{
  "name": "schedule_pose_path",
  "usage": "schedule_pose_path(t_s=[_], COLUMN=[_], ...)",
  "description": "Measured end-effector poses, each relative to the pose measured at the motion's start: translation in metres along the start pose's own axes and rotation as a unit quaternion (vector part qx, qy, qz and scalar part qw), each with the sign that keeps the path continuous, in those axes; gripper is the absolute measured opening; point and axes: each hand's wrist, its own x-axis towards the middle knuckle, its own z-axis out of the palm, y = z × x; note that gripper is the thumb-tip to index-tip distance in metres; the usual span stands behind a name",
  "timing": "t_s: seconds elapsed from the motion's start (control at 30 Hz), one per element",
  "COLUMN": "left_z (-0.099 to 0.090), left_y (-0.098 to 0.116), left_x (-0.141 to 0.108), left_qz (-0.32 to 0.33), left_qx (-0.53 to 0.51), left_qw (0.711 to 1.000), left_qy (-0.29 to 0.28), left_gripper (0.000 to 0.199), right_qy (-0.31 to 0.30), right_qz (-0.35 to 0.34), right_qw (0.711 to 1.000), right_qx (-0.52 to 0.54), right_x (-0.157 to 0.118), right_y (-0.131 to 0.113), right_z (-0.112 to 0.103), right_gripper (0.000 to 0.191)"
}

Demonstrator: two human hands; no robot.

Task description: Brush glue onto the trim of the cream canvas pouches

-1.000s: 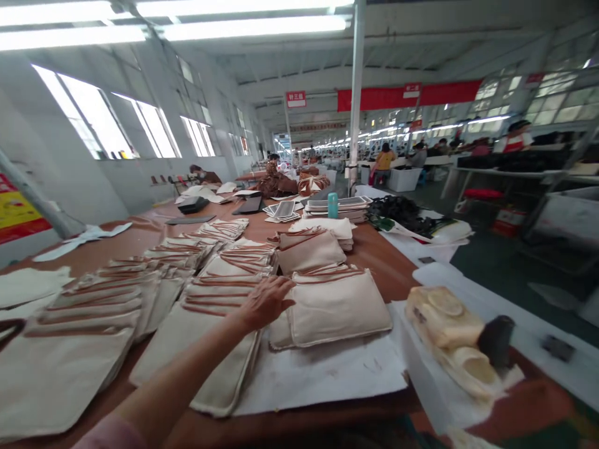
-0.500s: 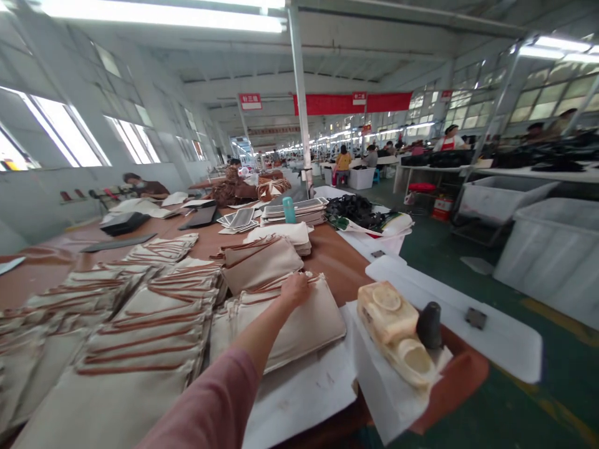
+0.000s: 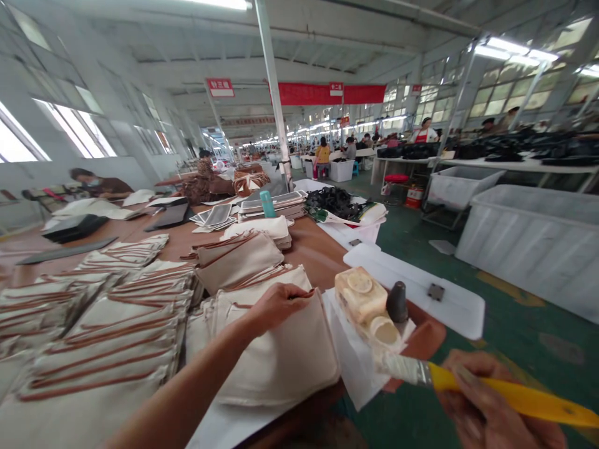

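Note:
My left hand (image 3: pixel 281 305) pinches the brown-trimmed top edge of a cream fabric panel (image 3: pixel 290 355), the front one of a stack. At the lower right, my right hand (image 3: pixel 496 399) is closed around a yellow-handled brush (image 3: pixel 515 396). The brush's pale bristles point left, close below the mouth of a stained, glue-smeared plastic container (image 3: pixel 360 293). A dark grey cone-shaped object (image 3: pixel 397 302) stands beside the container. Long rows of overlapping cream pieces with brown edging (image 3: pixel 112 337) lie left of my left hand.
A brown-covered table (image 3: pixel 322 246) holds a turquoise cylinder (image 3: pixel 267 204), stacked panels and black pieces (image 3: pixel 75 228). White bins (image 3: pixel 528 237) stand on the green floor at right. A metal post (image 3: pixel 276 100) rises beyond the table. A masked person (image 3: pixel 100 184) sits at far left; others work farther back.
My right hand has come into view holding the brush. My left hand now holds the front panel's edge, pulled nearer and more upright. The view has shifted to the right.

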Motion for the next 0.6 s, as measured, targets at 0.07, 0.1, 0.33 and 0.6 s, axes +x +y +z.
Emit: schedule_pose_path(t_s=[0.07,0.1,0.33,0.6], left_z=[0.007,0.010,0.017,0.025], left_y=[0.015,0.023,0.053,0.054], left_x=[-0.029,-0.042,-0.103,-0.124], left_qz=[0.012,0.015,-0.013,-0.049], left_qx=[-0.059,-0.085,-0.153,-0.246], left_qw=[0.997,0.994,0.978,0.948], left_qy=[-0.046,-0.066,-0.143,-0.194], left_gripper=[0.039,0.039,0.041,0.039], right_qy=[-0.002,-0.008,-0.131,-0.149], right_qz=[-0.033,-0.057,-0.218,-0.317], right_qw=[0.999,0.998,0.960,0.908], right_qx=[0.010,0.011,-0.113,-0.228], right_x=[0.001,0.000,-0.015,-0.021], right_y=[-0.011,-0.016,-0.017,-0.034], right_z=[0.021,0.031,0.066,0.061], right_gripper=[0.015,0.016,0.008,0.012])
